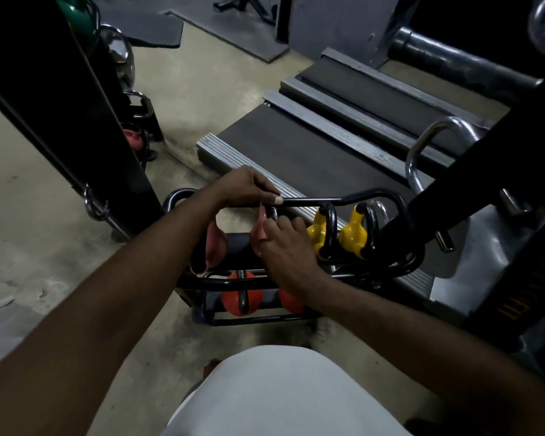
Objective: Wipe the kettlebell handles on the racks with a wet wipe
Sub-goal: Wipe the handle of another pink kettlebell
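**Head view, gym floor, items largest to smallest.**

- Treadmill deck, w/ a second deck behind it, fills centre-right.
- Tall dark rack at left carries more kettlebells (green, chrome, pink), mostly hidden.
- Low black rack stands btwn the person and the treadmill. Upper tier holds two pink kettlebells and two yellow kettlebells. Lower tier holds two orange kettlebells.
- L hand has its fingers curled over the low rack's top rail, w/ one finger lying straight along it. It prob. steadies the rack.
- R hand has its fingers bunched together, curled and pinching at the handle of the right-hand pink kettlebell.
- Wet wipe: not clearly seen. A small grey patch shows at the fingertips, but cannot tell if it is wipe or bare metal. Presumably the wipe sits btwn fingers & handle.

**Progress (judgement):** the step in hand is rubbing the pink handle on the upper tier. No handle shows a visible wet sheen, so which ones are done cannot be read. The yellow & orange handles lie apart from both hands. Those, plus the tall rack's kettlebells, may well remain. The task looks partway at most.
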The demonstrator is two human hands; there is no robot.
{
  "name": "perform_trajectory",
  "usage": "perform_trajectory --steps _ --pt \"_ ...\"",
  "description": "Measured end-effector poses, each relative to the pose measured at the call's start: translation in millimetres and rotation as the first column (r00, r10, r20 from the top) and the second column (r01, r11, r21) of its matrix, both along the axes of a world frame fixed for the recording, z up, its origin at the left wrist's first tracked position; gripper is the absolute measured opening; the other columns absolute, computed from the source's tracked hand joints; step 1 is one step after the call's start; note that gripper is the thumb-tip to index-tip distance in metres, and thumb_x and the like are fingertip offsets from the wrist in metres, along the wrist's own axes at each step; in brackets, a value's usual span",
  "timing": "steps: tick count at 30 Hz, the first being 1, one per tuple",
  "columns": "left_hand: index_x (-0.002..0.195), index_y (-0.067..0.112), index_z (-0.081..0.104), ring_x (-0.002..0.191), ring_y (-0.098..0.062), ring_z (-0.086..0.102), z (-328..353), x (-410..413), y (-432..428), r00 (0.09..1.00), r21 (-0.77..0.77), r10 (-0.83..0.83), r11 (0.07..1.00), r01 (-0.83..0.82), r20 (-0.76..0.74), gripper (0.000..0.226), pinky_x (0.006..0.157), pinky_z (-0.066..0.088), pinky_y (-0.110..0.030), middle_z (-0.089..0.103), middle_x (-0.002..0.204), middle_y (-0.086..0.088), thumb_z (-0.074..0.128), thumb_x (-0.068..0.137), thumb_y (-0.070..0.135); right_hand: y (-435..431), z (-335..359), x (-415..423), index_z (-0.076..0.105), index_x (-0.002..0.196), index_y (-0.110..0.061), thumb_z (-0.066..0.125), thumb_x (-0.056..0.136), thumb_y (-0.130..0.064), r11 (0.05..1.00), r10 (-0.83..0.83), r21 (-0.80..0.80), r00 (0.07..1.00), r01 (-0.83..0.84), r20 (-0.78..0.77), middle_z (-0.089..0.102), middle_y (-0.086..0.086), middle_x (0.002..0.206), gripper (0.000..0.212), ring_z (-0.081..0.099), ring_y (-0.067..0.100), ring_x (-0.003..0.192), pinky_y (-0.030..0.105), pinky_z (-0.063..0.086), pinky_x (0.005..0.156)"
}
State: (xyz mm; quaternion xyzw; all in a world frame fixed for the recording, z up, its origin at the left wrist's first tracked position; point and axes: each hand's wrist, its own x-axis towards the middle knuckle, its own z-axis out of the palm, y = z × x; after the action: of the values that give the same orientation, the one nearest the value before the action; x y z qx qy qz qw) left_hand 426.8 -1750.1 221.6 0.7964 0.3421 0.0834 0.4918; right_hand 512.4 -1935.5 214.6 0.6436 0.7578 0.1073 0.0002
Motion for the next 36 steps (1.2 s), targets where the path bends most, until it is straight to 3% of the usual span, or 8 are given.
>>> perform_trajectory --steps 3,8,12,16,23,29,32,36 --pt "0.095 0.017 0.079 0.086 -0.011 0.071 3 -3 10 1.0 -0.089 -0.029 0.996 0.03 0.009 0.023 0.086 0.056 -0.032 0.077 0.089 -0.001 0.084 0.075 0.029 21 15 -6 0.077 0.088 -0.017 0.07 0.075 -0.032 0.997 -0.053 -0.052 0.992 0.059 0.118 0.06 0.008 0.107 0.021 0.048 0.032 0.105 0.044 0.035 0.085" --pt "0.089 0.016 0.078 0.09 -0.022 0.072 6 3 24 0.98 -0.067 -0.169 0.984 0.163 -0.103 0.021 0.089 0.055 -0.037 0.077 0.089 -0.006 0.085 0.074 0.029 34 31 -33 0.06 0.131 -0.017 0.039 0.099 -0.038 0.937 0.004 -0.317 0.899 0.15 0.438 0.045 0.017 0.142 0.044 0.037 0.038 0.128 0.051 0.021 0.112" --pt "0.083 0.016 0.076 0.085 -0.021 0.069 4 11 31 0.972 -0.062 -0.191 0.981 0.184 -0.134 0.008 0.09 0.054 -0.045 0.076 0.089 -0.008 0.082 0.078 0.016 49 44 -39 0.061 0.129 -0.021 0.037 0.1 -0.037 0.925 -0.007 -0.324 0.862 0.198 0.507 0.052 0.013 0.134 0.042 0.042 0.036 0.123 0.049 0.025 0.109" --pt "0.089 0.004 0.074 0.074 -0.014 0.068 8 9 28 0.98 -0.102 -0.176 0.981 0.167 -0.089 0.022 0.069 0.053 -0.025 0.075 0.082 -0.008 0.084 0.075 0.019 37 36 -41 0.062 0.128 -0.018 0.036 0.101 -0.038 0.91 0.037 -0.37 0.851 0.188 0.524 0.051 0.015 0.137 0.043 0.04 0.035 0.126 0.046 0.025 0.106" --pt "0.091 0.002 0.075 0.073 -0.013 0.067 8 8 23 0.986 -0.117 -0.161 0.981 0.156 -0.032 0.029 0.066 0.052 -0.02 0.075 0.084 -0.01 0.085 0.074 0.023 10 35 -11 0.063 0.119 -0.01 0.053 0.092 -0.025 0.966 -0.036 -0.249 0.992 0.066 0.121 0.057 0.01 0.114 0.032 0.05 0.03 0.106 0.043 0.036 0.093" --pt "0.091 0.006 0.077 0.074 -0.011 0.067 10 11 21 0.981 -0.085 -0.189 0.979 0.184 -0.046 0.024 0.067 0.052 -0.019 0.075 0.086 -0.008 0.083 0.076 0.023 -16 -2 21 0.071 0.1 -0.019 0.067 0.084 -0.021 1.0 -0.03 -0.007 0.954 0.029 -0.299 0.057 0.004 0.094 0.017 0.057 0.025 0.087 0.035 0.046 0.07" --pt "0.089 0.012 0.078 0.08 -0.016 0.07 11 11 22 0.976 -0.073 -0.205 0.977 0.2 -0.073 0.023 0.077 0.054 -0.028 0.076 0.088 -0.008 0.084 0.075 0.029 -33 -17 29 0.072 0.111 -0.022 0.062 0.094 -0.02 0.991 -0.076 0.028 0.715 0.133 -0.695 0.056 0.001 0.102 0.02 0.059 0.015 0.095 0.023 0.049 0.078" --pt "0.088 0.012 0.077 0.082 -0.017 0.071 10 9 21 0.979 -0.066 -0.194 0.98 0.19 -0.062 0.022 0.079 0.054 -0.029 0.076 0.088 -0.008 0.084 0.075 0.029 -25 -20 31 0.075 0.104 -0.014 0.068 0.09 -0.013 0.922 -0.175 -0.169 -0.015 0.348 -0.985 0.067 0.005 0.108 0.015 0.066 0.016 0.101 0.03 0.055 0.087"
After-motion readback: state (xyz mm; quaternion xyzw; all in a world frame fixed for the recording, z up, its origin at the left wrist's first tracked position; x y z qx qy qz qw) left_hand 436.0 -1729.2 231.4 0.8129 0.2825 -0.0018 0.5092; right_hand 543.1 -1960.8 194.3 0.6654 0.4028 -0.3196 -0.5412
